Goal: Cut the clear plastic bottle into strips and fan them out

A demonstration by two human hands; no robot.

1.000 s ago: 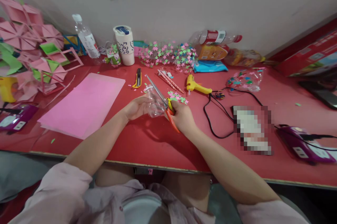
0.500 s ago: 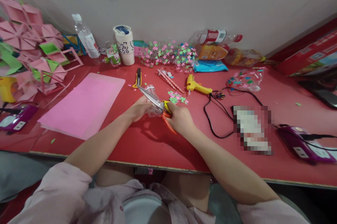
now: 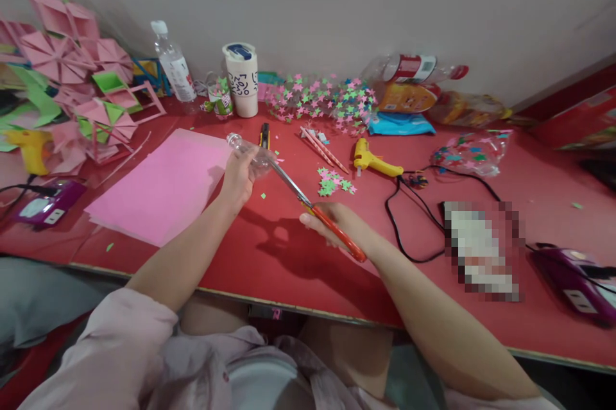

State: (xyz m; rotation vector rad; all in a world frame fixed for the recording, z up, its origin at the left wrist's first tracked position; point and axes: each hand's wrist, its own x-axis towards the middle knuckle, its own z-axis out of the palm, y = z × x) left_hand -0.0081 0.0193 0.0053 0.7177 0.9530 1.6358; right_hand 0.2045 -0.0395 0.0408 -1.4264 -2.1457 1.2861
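My left hand (image 3: 239, 176) is closed around a clear plastic bottle piece (image 3: 260, 160), its neck pointing up and to the left. In my right hand (image 3: 344, 225) are scissors (image 3: 337, 230) with red-orange and yellow handles. Their blades reach up-left to the bottle piece's right end; whether they touch its edge I cannot tell. Behind my left hand lies a yellow-and-black utility knife (image 3: 264, 136). Small green and pink paper stars (image 3: 332, 183) are heaped on the red table (image 3: 289, 262), just beyond the scissors.
Pink paper sheets (image 3: 161, 185) lie at left, below pink paper constructions (image 3: 62, 57). A tumbler (image 3: 241, 83) and a water bottle (image 3: 176, 70) stand at the back. A yellow glue gun (image 3: 375, 160) has a black cord (image 3: 392, 230) looping right toward a purple power strip (image 3: 572, 281).
The bottle piece has swung so its neck points left, away from the scissors. The scissors have turned edge-on and shifted right and down with my right hand. The view has shifted slightly.
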